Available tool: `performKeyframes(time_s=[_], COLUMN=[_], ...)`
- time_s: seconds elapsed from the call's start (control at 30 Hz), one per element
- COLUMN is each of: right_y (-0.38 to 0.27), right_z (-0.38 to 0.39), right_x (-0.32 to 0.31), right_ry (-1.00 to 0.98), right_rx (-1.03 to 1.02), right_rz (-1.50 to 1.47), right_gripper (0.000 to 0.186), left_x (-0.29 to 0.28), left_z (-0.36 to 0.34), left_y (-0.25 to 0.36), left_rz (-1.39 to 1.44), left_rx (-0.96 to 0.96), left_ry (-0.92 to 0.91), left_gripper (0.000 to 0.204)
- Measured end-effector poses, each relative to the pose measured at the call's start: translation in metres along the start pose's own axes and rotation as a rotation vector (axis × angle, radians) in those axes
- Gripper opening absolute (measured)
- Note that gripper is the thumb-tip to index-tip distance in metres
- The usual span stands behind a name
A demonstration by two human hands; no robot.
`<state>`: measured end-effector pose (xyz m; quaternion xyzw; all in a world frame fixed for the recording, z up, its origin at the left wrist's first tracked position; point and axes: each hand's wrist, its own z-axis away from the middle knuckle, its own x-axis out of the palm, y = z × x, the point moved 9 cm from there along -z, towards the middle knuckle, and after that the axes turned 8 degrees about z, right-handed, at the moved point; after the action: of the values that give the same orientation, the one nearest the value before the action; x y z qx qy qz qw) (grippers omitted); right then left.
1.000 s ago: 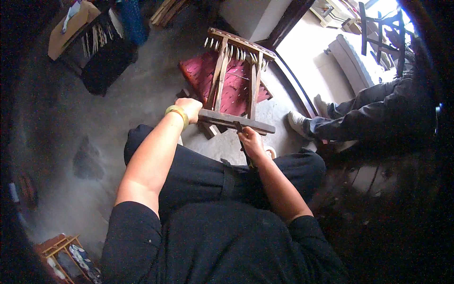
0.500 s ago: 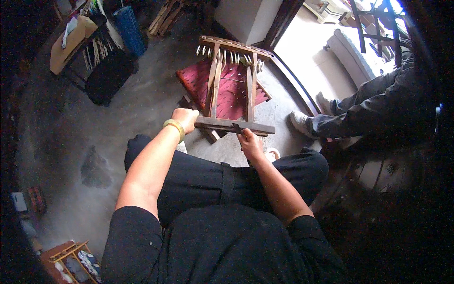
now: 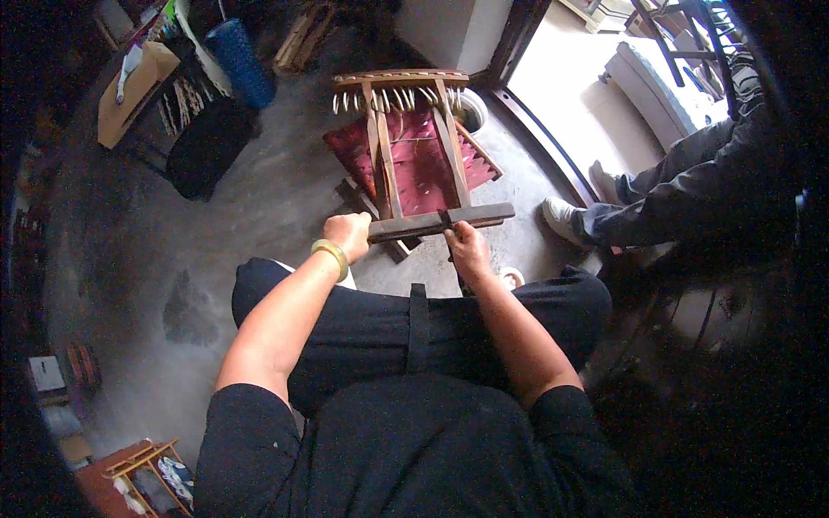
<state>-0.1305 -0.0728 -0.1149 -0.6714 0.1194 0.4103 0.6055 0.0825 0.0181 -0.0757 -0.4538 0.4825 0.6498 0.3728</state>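
Note:
A wooden frame [image 3: 384, 155] stands before me, two slats joining a near crossbar [image 3: 410, 226] to a slightly curved far bar [image 3: 401, 79]. Pale, curved loops [image 3: 393, 100] hang in a row along the far bar. Closed round the left end of the near crossbar is my left hand [image 3: 347, 235], a pale green bangle on its wrist. My right hand [image 3: 468, 249] is closed just below the same bar, right of its middle. Its fingers hold a narrow dark strip [image 3: 446, 219] lying across the wood; whether that is a strap or a tool is unclear.
Beneath the frame is a dark red, speckled panel [image 3: 414, 186]. Far left stand a cardboard box [image 3: 138, 91], a black bag [image 3: 207, 151] and a blue cylinder [image 3: 240, 65]. A raised doorway sill [image 3: 540, 142] and a seated person's legs [image 3: 665, 194] are on the right.
The frame's far end has swung left, and the near crossbar has shifted right and turned, its right end rising. Both hands have moved slightly right with it, keeping their grip.

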Motion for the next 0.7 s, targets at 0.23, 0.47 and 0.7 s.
performKeyframes(time_s=[0.23,0.47,0.7], right_y=[0.025,0.006,-0.083], right_z=[-0.03,-0.016,0.025], right_x=[-0.03,-0.035,-0.014], right_ry=[-0.036,-0.022,-0.072], right_rx=[0.126,0.021,-0.211], right_rz=[-0.14,0.333,0.577], right_gripper=[0.021,0.017,0.021], left_x=[0.024,0.02,0.0], left_z=[-0.016,-0.016,-0.012], left_y=[0.033,0.053,0.062], left_rz=[0.074,0.103,0.099], left_rx=[-0.082,-0.01,0.034], left_ry=[-0.003,-0.13,-0.07], left_gripper=[0.017,0.032,0.044])
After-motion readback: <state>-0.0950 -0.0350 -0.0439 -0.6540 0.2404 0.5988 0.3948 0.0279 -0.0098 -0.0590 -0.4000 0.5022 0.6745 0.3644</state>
